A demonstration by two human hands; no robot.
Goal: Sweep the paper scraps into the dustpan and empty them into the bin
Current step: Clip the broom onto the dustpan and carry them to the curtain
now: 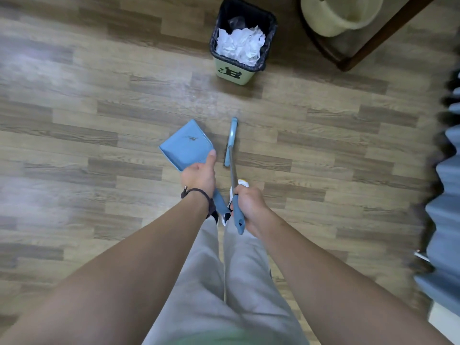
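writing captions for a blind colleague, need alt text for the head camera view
Seen from above, a person standing on a wood-look floor holds a blue dustpan in the left hand and a blue broom in the right hand. Ahead stands a green bin holding crumpled white paper.

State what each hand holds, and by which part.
The left hand holds the dustpan by its handle; the right hand holds the broom near the handle's top.

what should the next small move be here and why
Probably set the tools down. The dustpan in the left hand looks empty, white paper already fills the bin, and no scraps show on the floor near the broom held by the right hand.
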